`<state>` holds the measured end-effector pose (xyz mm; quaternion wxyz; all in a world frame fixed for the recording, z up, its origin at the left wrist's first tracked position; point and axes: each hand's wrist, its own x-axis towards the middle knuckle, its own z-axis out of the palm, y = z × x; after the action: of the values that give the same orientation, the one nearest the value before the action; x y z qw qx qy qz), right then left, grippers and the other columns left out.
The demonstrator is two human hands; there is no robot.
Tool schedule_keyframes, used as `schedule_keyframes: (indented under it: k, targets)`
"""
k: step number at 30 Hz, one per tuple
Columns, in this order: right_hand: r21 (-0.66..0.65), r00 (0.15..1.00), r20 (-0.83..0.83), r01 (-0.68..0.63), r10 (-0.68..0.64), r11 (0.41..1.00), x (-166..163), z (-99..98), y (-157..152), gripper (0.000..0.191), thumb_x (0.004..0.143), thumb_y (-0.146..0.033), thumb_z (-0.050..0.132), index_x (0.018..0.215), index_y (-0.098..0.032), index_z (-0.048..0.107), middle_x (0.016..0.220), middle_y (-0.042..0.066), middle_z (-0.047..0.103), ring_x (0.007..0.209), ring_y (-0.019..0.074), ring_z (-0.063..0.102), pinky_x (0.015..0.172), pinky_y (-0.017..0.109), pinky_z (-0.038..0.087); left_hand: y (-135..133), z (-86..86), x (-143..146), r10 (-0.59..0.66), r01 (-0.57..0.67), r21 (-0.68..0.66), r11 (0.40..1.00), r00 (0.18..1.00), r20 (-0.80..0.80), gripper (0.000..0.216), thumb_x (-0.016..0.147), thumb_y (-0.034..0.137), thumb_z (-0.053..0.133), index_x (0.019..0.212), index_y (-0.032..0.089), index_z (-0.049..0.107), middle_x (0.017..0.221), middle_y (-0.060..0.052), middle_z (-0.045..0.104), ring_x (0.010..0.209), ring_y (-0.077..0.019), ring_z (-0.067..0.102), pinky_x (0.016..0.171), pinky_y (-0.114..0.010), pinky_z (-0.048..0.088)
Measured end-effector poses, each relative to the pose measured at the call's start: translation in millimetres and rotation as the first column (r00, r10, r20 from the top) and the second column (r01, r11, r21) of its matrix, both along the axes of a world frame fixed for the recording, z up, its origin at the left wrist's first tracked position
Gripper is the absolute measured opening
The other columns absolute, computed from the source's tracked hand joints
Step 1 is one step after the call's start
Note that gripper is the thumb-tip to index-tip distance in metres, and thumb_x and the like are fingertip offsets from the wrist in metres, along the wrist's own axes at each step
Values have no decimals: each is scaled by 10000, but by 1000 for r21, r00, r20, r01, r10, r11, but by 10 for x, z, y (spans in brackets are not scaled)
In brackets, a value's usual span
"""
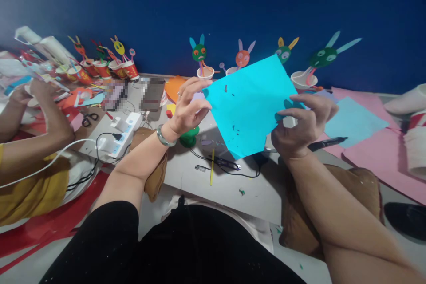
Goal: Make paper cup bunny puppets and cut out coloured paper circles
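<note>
Between my two hands a sheet of bright blue paper [249, 102] is held up above the table, tilted, with small dark marks on it and an uneven lower right edge. My left hand [191, 106] pinches its left corner between thumb and fingers. On the right side my right hand [301, 122] grips the edge, fingers curled round it. Below the sheet, a yellow strip [212, 167], small thread snips [229, 163] and a dark cable lie on the table. A black pen [328, 143] is close to my right wrist.
Paper cups with rabbit-faced figures [199, 53] line the blue wall. A white power strip [124, 137] with cables and black scissors [89, 119] are to the left. Pink paper [372, 159] covers the right side. A co-worker's arms [49, 115] work at far left.
</note>
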<state>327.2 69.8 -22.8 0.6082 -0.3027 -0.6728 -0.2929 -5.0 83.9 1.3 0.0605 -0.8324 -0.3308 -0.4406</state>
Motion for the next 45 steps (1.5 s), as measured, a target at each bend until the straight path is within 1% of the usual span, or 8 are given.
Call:
schedule_keyframes:
  k: [12, 18, 21, 26, 32, 38, 40, 45]
  targets:
    - [-19, 998, 36, -43, 43, 999, -8, 11, -46, 218, 784, -193, 622, 989, -259, 658, 1166, 69, 803, 988, 302, 761, 884, 516, 533, 37, -64, -2, -91, 87, 87, 992, 995, 41, 381, 1172, 549, 432, 981, 290, 635, 1426, -50, 737, 1405, -285, 667, 1190, -644, 560]
    - [-206, 988, -83, -141, 127, 968, -54, -40, -68, 146, 871, -281, 608, 998, -261, 677, 955, 40, 780, 903, 279, 767, 864, 509, 587, -28, -118, 63, -163, 145, 130, 981, 975, 150, 93, 1146, 352, 559, 1113, 307, 634, 1158, -24, 789, 1218, -236, 752, 1079, -505, 615]
    - [-448, 948, -305, -225, 89, 865, -93, -36, -88, 233, 883, -369, 703, 1080, -244, 697, 939, 42, 733, 794, 223, 712, 736, 412, 583, -24, -233, 129, -168, 212, -132, 968, 943, 289, 241, 1076, 290, 622, 1315, 275, 597, 1121, -35, 768, 1037, -198, 762, 957, -406, 627]
    - [-654, 832, -554, -438, 3, 616, -91, 28, -75, 473, 745, -422, 879, 1121, -241, 656, 1099, 98, 729, 918, 254, 712, 810, 449, 611, 17, -247, 189, -64, 321, -616, 719, 914, 401, 348, 921, 209, 635, 1270, 204, 635, 1033, -31, 771, 910, -144, 736, 816, -286, 602]
    - [-576, 661, -749, -614, -47, 540, -85, -62, 73, 575, 638, -507, 994, 1014, -253, 641, 941, 80, 691, 993, 315, 695, 842, 490, 603, 77, -159, 130, -12, 358, -710, 607, 897, 443, 211, 934, 251, 685, 1131, 176, 704, 1172, -77, 813, 1024, -168, 748, 897, -302, 627]
    - [-655, 675, -737, -722, 22, 225, -160, -84, 18, 492, 648, -273, 964, 1078, -249, 727, 1077, 86, 830, 924, 278, 717, 849, 486, 611, 182, -327, 152, 83, 363, -715, 598, 859, 506, 234, 993, 237, 700, 1223, 194, 679, 1193, -82, 794, 1002, -171, 774, 851, -308, 666]
    - [-723, 756, -654, -628, 9, 288, -140, -95, 9, 378, 708, -230, 928, 1035, -228, 738, 981, 77, 811, 882, 266, 699, 825, 479, 596, 192, -332, 149, 113, 346, -739, 578, 863, 493, 205, 1045, 264, 671, 1239, 200, 669, 1132, -61, 777, 923, -147, 772, 804, -294, 665]
    - [-564, 780, -626, -462, 11, 684, 140, -197, 277, 411, 722, -341, 983, 936, -247, 644, 853, 34, 676, 855, 261, 665, 793, 466, 542, 143, -233, 112, 82, 266, -774, 575, 922, 379, 182, 1129, 349, 588, 1185, 193, 665, 913, -26, 748, 689, -103, 710, 648, -248, 577]
